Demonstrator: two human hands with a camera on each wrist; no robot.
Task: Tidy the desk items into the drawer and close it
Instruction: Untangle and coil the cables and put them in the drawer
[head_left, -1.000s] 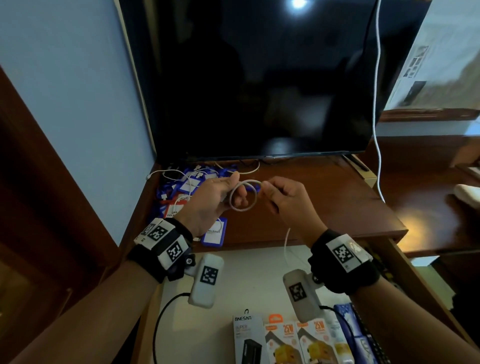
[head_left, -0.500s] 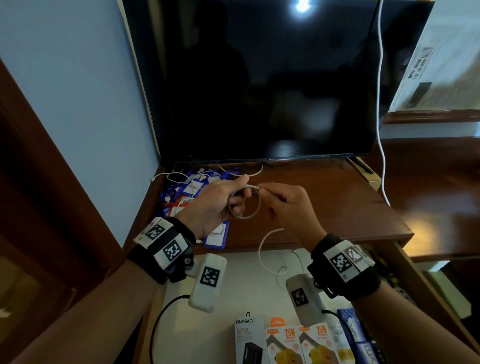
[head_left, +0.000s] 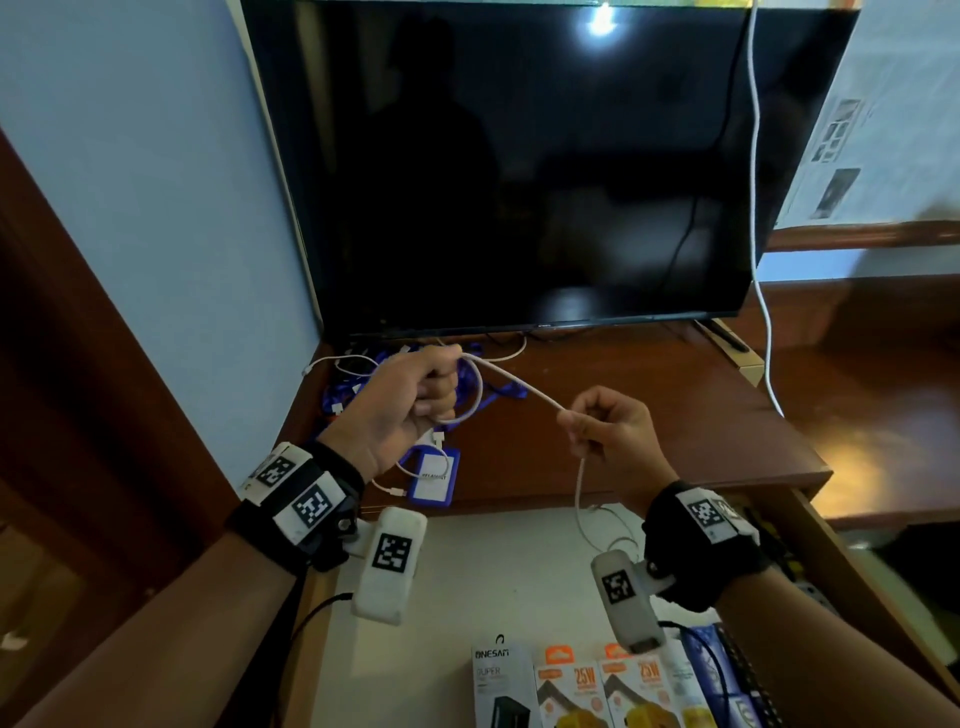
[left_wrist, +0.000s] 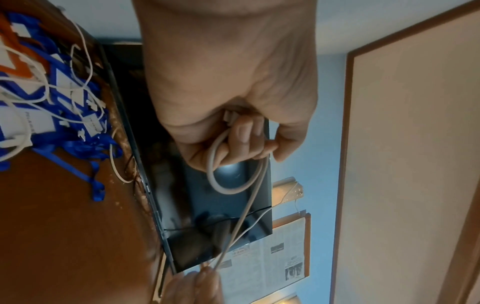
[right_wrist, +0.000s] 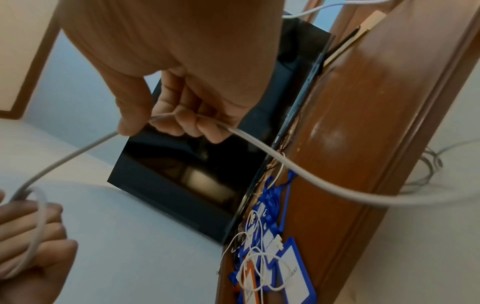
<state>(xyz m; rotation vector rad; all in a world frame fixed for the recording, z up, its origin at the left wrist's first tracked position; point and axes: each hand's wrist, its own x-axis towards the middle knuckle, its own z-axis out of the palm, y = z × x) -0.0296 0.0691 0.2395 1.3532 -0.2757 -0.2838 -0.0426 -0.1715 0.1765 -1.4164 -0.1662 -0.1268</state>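
Cable (head_left: 511, 384) is being wound up above the table (head_left: 649, 415), presumably so it goes into the open drawer (head_left: 509, 577) as a neat coil. Left hand (head_left: 400, 410) is curled tight around 1 finished loop, keeping it from springing apart. Right hand (head_left: 613, 434) pinches the free run between thumb and fingers, holding it taut; the slack tail drops into the drawer. Blue badge holders (head_left: 434, 480) and other thin cords lie tangled on the table by the monitor (head_left: 519, 166).
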